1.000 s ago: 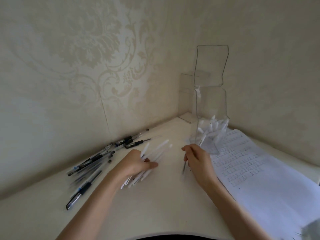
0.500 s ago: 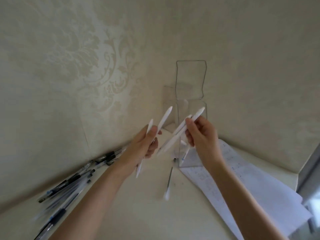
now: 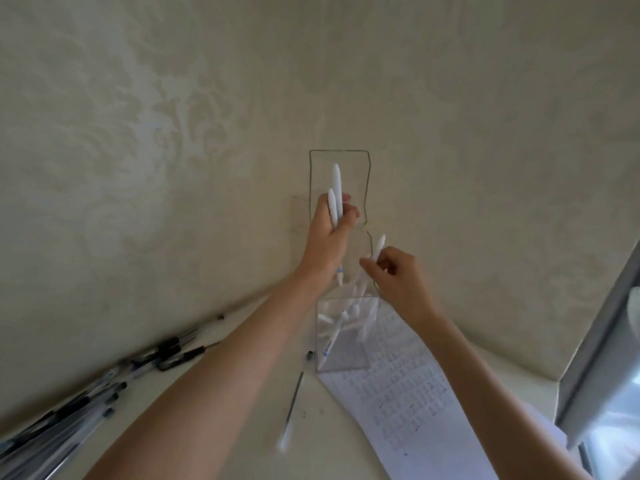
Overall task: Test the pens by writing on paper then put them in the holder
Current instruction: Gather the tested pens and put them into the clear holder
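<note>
Damask wallpaper, left hand (image 3: 327, 242) gripping slim white pens (image 3: 335, 194), right hand (image 3: 398, 277) pinching another pen (image 3: 378, 247) above clear holder (image 3: 343, 355).

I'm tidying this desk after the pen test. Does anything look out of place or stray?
One thin pen refill lies alone on the desk in front of the clear holder, apart from the dark pens piled along the wall, apparently without a barrel. The written paper is tucked under the holder's edge.
</note>
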Demonstrator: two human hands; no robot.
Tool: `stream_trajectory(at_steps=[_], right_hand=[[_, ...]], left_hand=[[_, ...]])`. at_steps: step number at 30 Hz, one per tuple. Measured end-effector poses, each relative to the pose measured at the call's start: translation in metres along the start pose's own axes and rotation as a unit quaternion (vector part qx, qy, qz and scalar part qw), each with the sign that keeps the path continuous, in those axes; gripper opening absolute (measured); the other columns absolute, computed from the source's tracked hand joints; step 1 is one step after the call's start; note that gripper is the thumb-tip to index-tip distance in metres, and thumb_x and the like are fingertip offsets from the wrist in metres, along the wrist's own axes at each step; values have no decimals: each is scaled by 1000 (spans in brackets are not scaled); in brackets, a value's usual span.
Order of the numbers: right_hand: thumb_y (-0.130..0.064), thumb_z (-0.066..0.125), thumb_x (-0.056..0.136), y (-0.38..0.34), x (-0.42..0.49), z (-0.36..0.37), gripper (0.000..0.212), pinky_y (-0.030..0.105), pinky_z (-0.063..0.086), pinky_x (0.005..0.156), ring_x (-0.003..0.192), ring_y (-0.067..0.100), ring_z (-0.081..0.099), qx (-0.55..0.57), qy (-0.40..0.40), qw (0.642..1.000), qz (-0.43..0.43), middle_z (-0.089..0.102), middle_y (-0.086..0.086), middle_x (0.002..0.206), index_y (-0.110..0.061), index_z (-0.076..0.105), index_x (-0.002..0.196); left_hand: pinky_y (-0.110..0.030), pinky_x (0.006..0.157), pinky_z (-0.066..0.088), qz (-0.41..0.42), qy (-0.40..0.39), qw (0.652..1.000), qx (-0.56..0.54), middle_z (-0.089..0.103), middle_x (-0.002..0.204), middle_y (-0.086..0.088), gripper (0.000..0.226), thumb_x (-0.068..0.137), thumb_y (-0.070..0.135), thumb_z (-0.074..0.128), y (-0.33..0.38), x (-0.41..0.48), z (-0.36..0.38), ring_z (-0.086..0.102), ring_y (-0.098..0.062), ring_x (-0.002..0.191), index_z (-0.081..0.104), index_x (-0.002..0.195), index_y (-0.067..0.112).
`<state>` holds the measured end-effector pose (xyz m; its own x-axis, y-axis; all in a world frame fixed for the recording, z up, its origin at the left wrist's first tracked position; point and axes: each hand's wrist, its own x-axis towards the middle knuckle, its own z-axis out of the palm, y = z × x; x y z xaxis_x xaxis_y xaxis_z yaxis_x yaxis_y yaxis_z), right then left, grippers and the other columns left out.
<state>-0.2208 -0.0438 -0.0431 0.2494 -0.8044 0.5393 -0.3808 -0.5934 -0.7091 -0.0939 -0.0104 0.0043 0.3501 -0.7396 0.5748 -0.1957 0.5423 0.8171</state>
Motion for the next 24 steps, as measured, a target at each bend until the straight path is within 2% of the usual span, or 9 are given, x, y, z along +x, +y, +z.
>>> stream_trajectory(at_steps=[3,6,11,14,17,18,21,22,24], right_hand=[[-33,68,83,0,-9,-1,24,31,39,57,55,8,44,36,-7,999,7,49,-10,60,-11,60,88],[-30,68,84,-3,-19,-3,23,17,38,54,55,2,45,98,-7,995,27,52,-8,63,-19,56,100],[-15,68,84,-5,-22,1,14,23,38,63,62,6,44,42,-18,999,21,52,-3,79,-12,60,95],[-32,67,85,-11,-23,8,39,22,44,76,82,7,49,122,6,988,98,43,-2,104,-25,49,119],[-53,48,90,-6,-31,21,54,38,38,105,120,18,47,247,-22,955,162,43,3,133,-28,37,136],[-51,44,93,-1,-33,26,50,38,37,105,123,17,45,255,-28,953,160,44,1,135,-28,37,138],[-44,44,93,4,-37,36,46,21,36,81,98,5,46,263,-34,951,157,43,-5,120,-33,37,137],[-46,44,91,5,-38,38,47,21,36,80,95,3,46,265,-33,950,160,43,-6,119,-36,37,137],[-48,43,92,8,-39,42,47,30,37,98,112,10,48,270,-41,949,156,43,-6,125,-39,36,138]], left_hand=[[-17,89,45,-24,-39,999,11,52,106,4,44,86,-5,55,-13,-13,-10,54,-8,105,42,125,11],[-19,99,40,-8,-63,997,47,46,124,0,61,85,-3,59,-12,-26,-28,50,-8,117,31,137,9],[-14,89,41,1,-22,994,106,49,123,-2,50,83,9,67,-21,-62,-75,54,-7,109,42,124,22],[-8,81,42,-102,-37,983,146,44,133,2,56,82,17,69,-41,-94,-95,53,-1,104,41,130,22],[1,74,37,-174,-85,971,141,31,144,3,69,83,15,68,-56,-118,-93,44,-10,117,30,140,21],[1,76,35,-176,-97,969,145,28,146,4,72,84,16,67,-57,-122,-89,40,-11,123,26,143,21],[-12,96,27,-169,-126,966,150,24,149,6,77,86,18,65,-54,-124,-75,27,-8,132,18,146,21],[-14,98,26,-166,-135,967,142,26,147,6,76,86,16,64,-52,-124,-71,27,-4,130,17,146,20],[-12,94,27,-171,-142,967,125,33,137,10,76,87,13,63,-49,-123,-68,31,-1,120,16,146,19]])
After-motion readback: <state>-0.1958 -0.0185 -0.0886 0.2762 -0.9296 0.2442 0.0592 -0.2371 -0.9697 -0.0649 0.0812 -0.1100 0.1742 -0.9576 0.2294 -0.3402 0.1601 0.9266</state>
